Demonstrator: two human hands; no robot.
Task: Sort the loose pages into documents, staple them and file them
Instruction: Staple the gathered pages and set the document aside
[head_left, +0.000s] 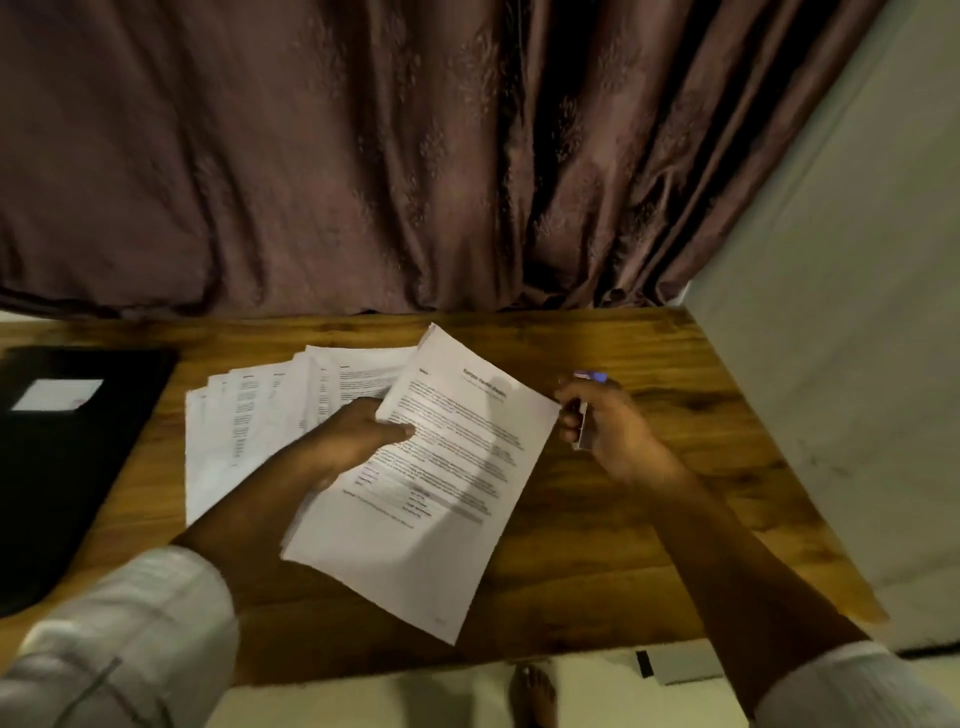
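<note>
From my remote seat I see the left hand (358, 436) gripping a printed document (452, 493) by its left edge, thumb pressed on the top sheet and the fingers curled beneath. The document lies tilted, its top right corner pointing at the right hand (602, 415) and its lower end over the wooden table (649, 530). More than one sheet shows along its edges, though I cannot count them. The right hand sits just beside that corner with its fingers curled around a small stapler (583, 428), or what looks like one through the blur: a pale body with a blue-violet end showing above the knuckles. I cannot tell whether it touches the paper. Behind the left hand, the loose pages (249, 415) lie fanned out flat on the table, overlapping one another. Left of them a black folder (78, 493) rests on the table, with a white label (57, 395) on its cover. A brown curtain (363, 156) hangs behind the table's far edge.
</note>
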